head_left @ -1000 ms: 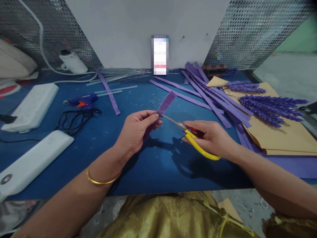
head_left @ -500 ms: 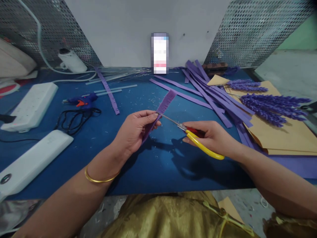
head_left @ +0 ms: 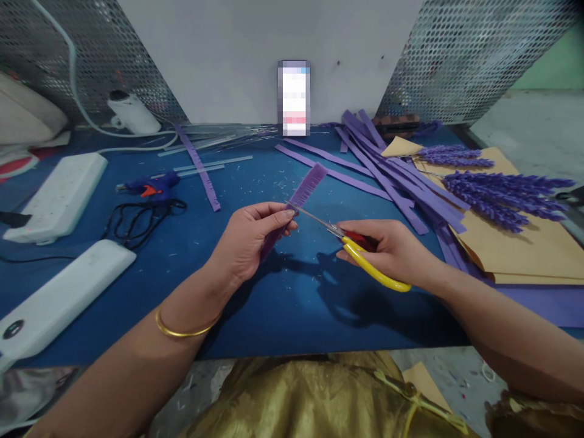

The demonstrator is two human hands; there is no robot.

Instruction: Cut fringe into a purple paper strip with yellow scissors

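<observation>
Your left hand (head_left: 246,240) pinches a fringed purple strip (head_left: 306,187), apparently to steady its slit edge where the scissors (head_left: 376,269) meet it. Your right hand (head_left: 390,246) grips those scissors by their yellow and red handles, tips crossing the strip just beyond your left-hand pinch. The strip's long axis slants: its free end points away from you and rightward, the rest running back toward your left palm. Loose purple strips (head_left: 422,190) lie beyond your right hand, probably for easy reach.
</observation>
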